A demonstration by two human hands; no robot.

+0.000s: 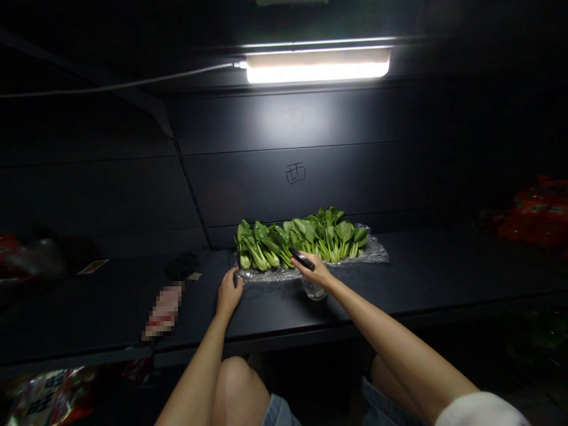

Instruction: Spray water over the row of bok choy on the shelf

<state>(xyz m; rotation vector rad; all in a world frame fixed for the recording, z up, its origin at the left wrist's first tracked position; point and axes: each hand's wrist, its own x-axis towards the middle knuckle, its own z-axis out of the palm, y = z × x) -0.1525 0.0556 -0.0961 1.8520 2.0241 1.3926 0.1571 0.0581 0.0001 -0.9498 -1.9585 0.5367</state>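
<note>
A row of green bok choy [302,239] lies on a clear plastic sheet [375,253] on a dark shelf [444,266] under a strip light. My left hand [229,291] rests at the sheet's left front corner, fingers curled onto its edge. My right hand [316,273] is closed around a clear spray bottle [313,289] with a dark nozzle [302,258], which points at the greens from just in front of them.
A bright strip light [317,65] hangs above the back panel. A dark cloth [181,265] and a small packet [163,310] lie on the shelf to the left. Red packaged goods [536,213] sit at the far right. My knees are under the shelf edge.
</note>
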